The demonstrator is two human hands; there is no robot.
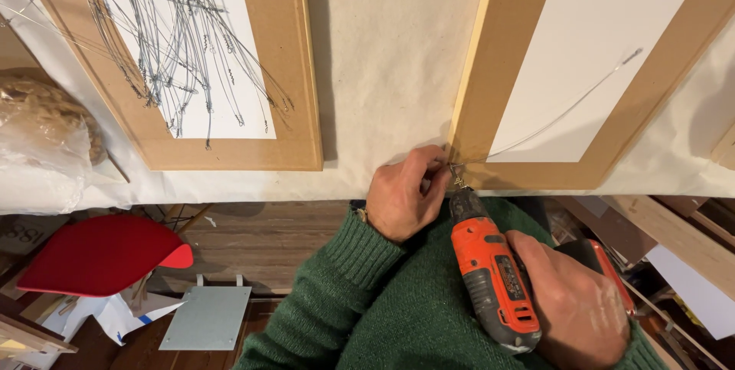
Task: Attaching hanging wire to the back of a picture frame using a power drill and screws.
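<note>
Drill in right hand, tip at frame.

My worktable, covered edge to edge with a cream cloth sheet, carries two flat wooden picture frames lying backs up. The left-hand brown frame with white backing board bears a loose bundle of thin grey hanging wires. The right-hand pale wooden frame with white backing board lies tilted, one single wire curving across it. A crumpled clear plastic bag rests at the table's left edge.
</note>
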